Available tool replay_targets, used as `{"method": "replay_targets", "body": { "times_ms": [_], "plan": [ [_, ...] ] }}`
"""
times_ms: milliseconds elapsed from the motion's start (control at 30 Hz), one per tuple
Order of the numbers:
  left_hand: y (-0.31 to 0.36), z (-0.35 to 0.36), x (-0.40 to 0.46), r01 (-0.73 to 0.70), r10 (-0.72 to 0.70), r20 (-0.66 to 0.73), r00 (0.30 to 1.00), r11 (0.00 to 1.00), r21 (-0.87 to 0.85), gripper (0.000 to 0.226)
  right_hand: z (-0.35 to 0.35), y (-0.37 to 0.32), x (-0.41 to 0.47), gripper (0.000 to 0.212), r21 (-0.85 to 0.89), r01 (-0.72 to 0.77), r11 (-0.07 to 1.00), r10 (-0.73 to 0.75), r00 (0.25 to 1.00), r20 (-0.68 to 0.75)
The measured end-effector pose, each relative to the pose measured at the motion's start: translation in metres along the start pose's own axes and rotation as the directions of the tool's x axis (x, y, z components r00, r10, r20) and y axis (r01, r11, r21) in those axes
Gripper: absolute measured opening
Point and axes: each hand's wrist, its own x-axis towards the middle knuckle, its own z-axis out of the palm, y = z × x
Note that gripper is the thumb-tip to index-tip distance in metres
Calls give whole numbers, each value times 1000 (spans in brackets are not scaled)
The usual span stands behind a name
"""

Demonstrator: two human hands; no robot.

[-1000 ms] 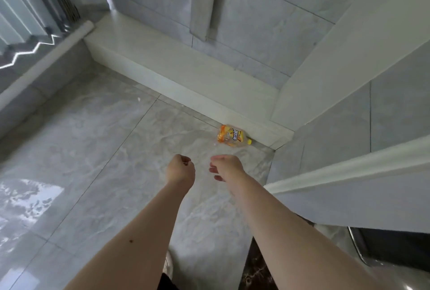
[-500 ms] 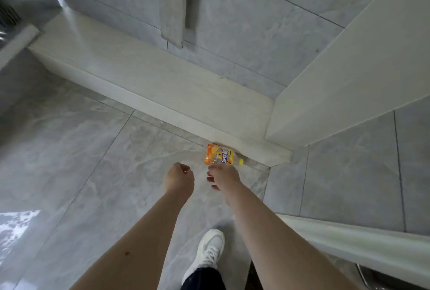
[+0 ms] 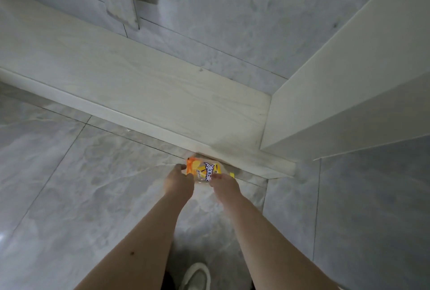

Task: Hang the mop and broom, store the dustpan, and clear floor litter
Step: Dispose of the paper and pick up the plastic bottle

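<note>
A small plastic bottle (image 3: 203,169) with an orange and yellow label and a yellow cap lies on its side on the grey tiled floor, tight against the foot of a pale step (image 3: 149,94). My left hand (image 3: 179,182) has its fingers curled around the bottle's orange left end. My right hand (image 3: 224,184) covers the near right part of the bottle by the cap, fingers bent over it. The bottle rests on the floor between both hands. No mop, broom or dustpan is in view.
A white door or panel (image 3: 349,85) juts out at the right, close to the bottle. Grey tiled wall rises behind the step. My white shoe (image 3: 195,275) stands on the floor (image 3: 69,185) below my arms.
I have leaned down and forward. Both hands moved from short of the bottle to its two ends and now touch it. The bottle has stayed in place.
</note>
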Motion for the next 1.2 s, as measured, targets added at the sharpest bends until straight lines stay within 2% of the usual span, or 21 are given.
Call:
{"method": "replay_targets", "body": {
  "times_ms": [133, 267, 467, 600, 733, 1000, 1067, 1200],
  "plan": [
    [-13, 29, 53, -26, 22, 37, 999, 992, 124, 48, 6, 23, 63, 39, -22, -17, 1000, 16, 999, -49],
    [-40, 62, 115, 0, -9, 58, 998, 987, 158, 59, 18, 45, 128, 52, 67, -55, 996, 60, 996, -68],
    [-70, 102, 179, 30, -37, 69, 997, 994, 106, 74, 32, 72, 203, 50, 95, 33, 995, -19, 990, -143],
    [-80, 107, 193, 37, -38, 89, 995, 999, 19, 74, 33, 76, 220, 56, 133, -1, 991, 27, 981, -191],
    [-83, 96, 179, 126, -121, 97, 988, 991, -46, 68, 34, 76, 206, 56, 194, -67, 979, 96, 985, -143],
    [-51, 29, 105, 228, -230, -30, 973, 972, -58, 63, 39, 33, 98, 52, 125, -107, 986, 125, 981, -145],
    [-38, 2, 82, 252, -259, -74, 963, 963, -96, 62, 40, 13, 63, 64, 88, -93, 992, 104, 986, -132],
    [-21, -44, 38, 280, -306, -135, 942, 942, -186, 61, 39, -19, 10, 102, 55, 9, 998, -4, 996, -89]
  ]
}}
